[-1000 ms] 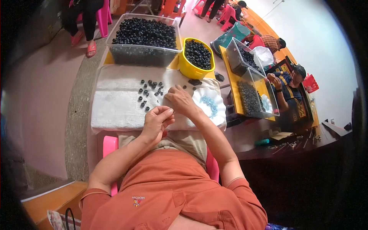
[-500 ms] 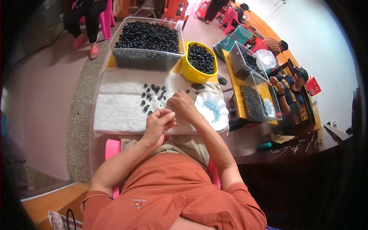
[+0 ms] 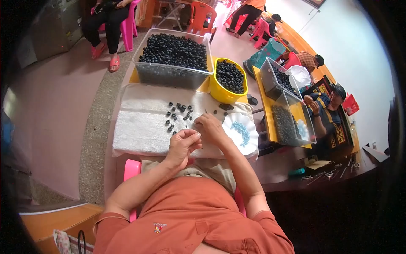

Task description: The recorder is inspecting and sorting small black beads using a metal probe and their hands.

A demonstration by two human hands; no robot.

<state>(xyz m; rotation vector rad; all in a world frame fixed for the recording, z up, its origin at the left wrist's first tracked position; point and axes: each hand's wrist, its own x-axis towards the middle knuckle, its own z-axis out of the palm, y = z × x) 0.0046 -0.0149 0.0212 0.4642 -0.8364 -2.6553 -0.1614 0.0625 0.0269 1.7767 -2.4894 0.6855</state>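
My left hand [image 3: 185,146] is closed in a pinch over the near edge of a white cloth [image 3: 137,131]; whatever sits between thumb and finger is too small to name. Close beside it, my right hand [image 3: 210,128] curls with fingertips down near the cloth, and what they grip is hidden. Several small black ring-like parts [image 3: 168,122] with holes lie scattered to the left of the right hand's fingers. Right of that hand stands a white scalloped dish [image 3: 253,146] holding tiny light-blue pieces [image 3: 241,131].
Behind the cloth are a big clear bin [image 3: 169,78] and a yellow tub [image 3: 222,94], both filled with black parts. A few dark bits [image 3: 226,107] lie by the tub. At right, two clear bins [image 3: 302,135] stand on a yellow board, beside a seated person [image 3: 325,103].
The whole view has shifted, so everything sits lower and further right in the picture. Both hands keep nearly the same pose over the cloth.
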